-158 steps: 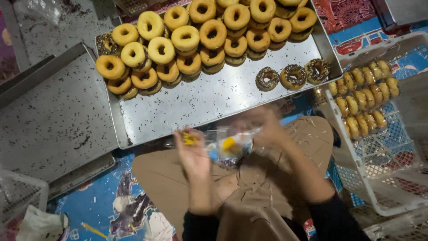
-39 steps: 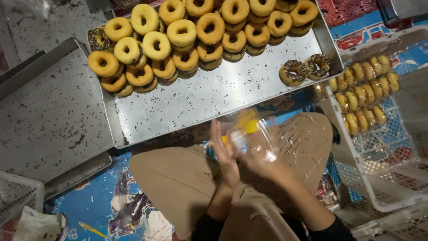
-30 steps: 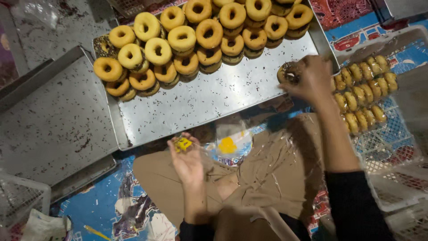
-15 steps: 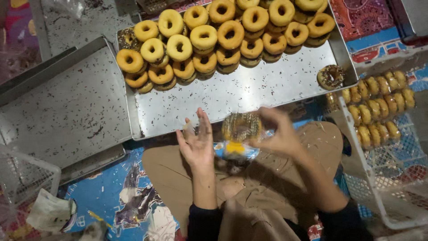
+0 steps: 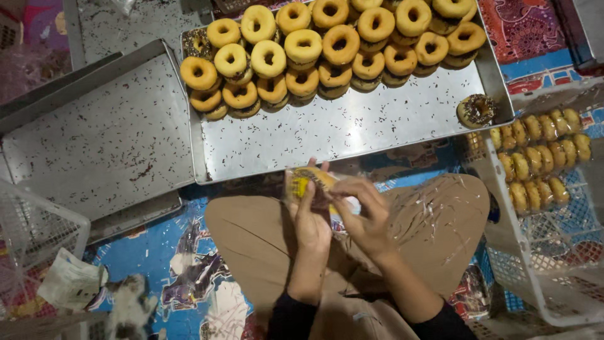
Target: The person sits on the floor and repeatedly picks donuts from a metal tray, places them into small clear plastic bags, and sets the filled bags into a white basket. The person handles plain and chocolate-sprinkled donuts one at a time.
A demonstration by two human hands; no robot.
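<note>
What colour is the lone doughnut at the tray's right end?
Dark brown, chocolate-topped with sprinkles, the lone doughnut on the tray; the head view shows it.

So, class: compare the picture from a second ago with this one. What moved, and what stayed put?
The right hand came back from the sprinkled doughnuts at the tray's right end to the clear bag, which both hands now hold with a doughnut inside. The left hand closed on the bag too. One sprinkled doughnut remains there. The stacked plain doughnuts and the tray stayed put.
</note>
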